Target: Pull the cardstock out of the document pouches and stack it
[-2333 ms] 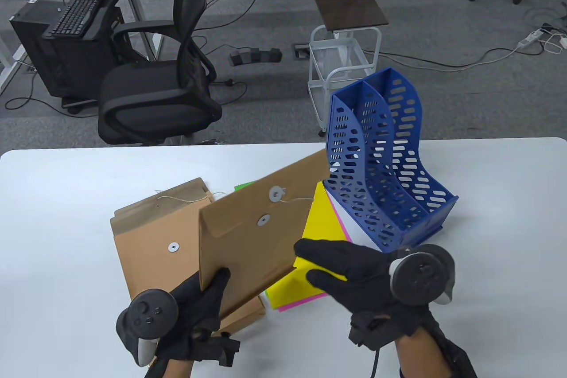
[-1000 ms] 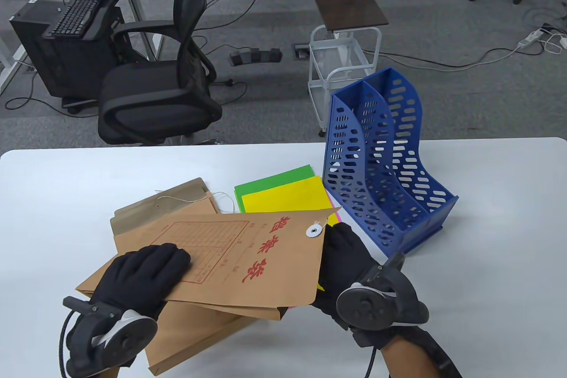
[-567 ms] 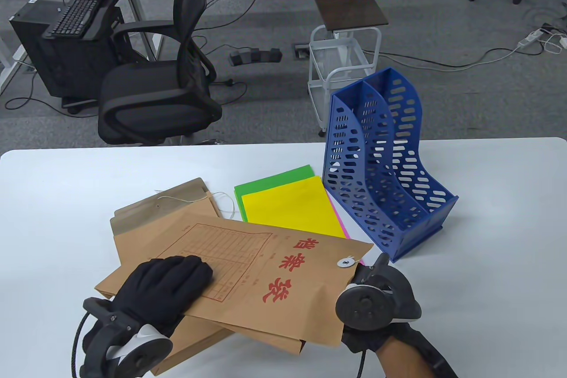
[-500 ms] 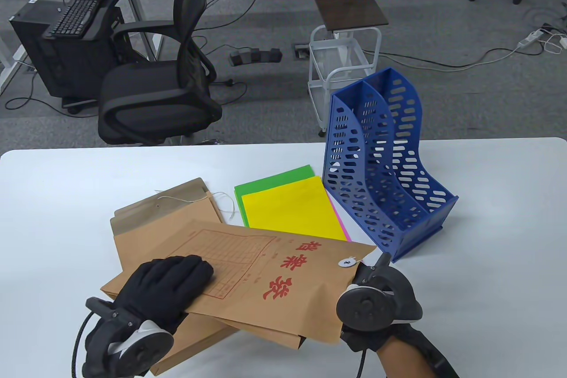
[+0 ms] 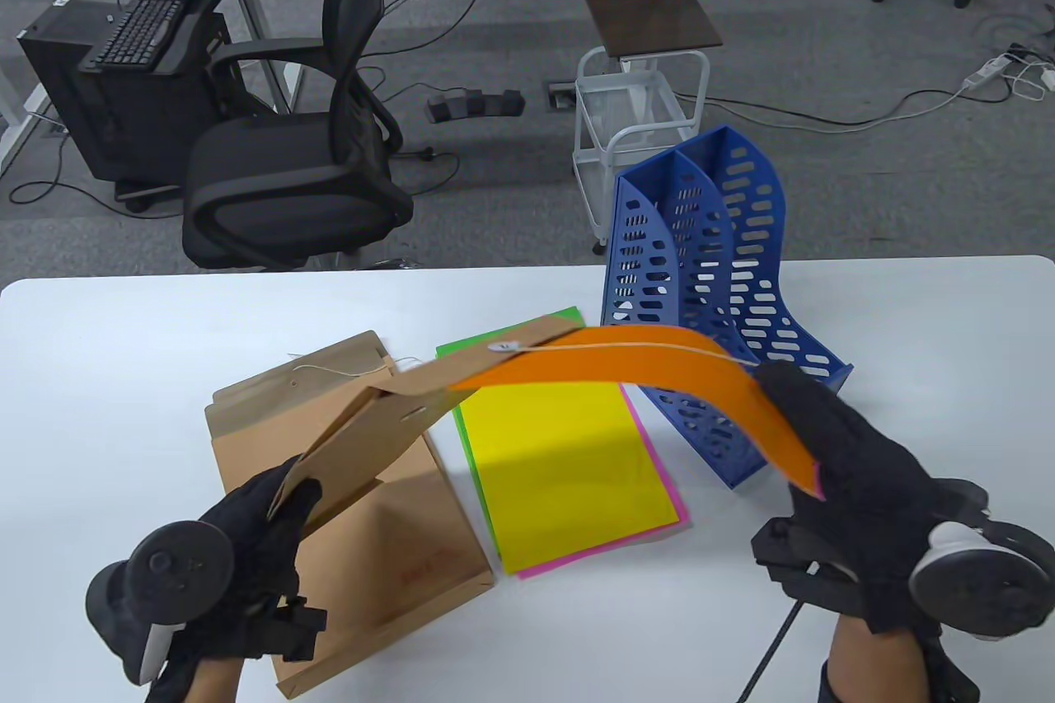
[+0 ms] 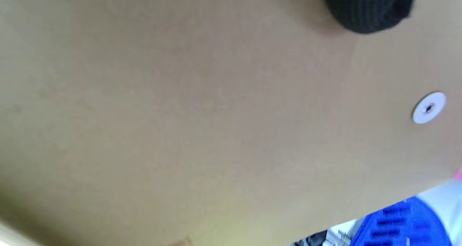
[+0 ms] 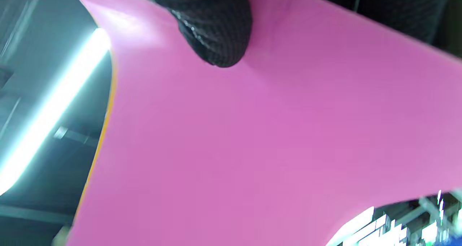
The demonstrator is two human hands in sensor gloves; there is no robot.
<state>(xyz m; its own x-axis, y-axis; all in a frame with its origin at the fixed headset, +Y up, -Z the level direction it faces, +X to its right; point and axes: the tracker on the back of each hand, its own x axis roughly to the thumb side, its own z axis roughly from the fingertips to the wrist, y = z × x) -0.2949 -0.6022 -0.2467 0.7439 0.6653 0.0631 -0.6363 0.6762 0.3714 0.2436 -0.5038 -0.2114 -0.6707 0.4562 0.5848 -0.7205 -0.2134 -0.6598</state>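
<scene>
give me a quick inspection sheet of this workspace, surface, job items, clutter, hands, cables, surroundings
surface: white table, bare at its left and right ends.
job's things: brown pouch held up off the table; orange cardstock partly drawn out of it, bowed in an arch, with a pink sheet under it; stack of yellow, green and pink cardstock flat on the table; more brown pouches piled at the left.
clutter: blue file rack behind the stack.
grippers: left hand grips the pouch's near end; right hand grips the cardstock's free end.
cables: pouch string along the orange sheet; glove lead under the right wrist.
surroundings: office chair, white cart, floor cables.
</scene>
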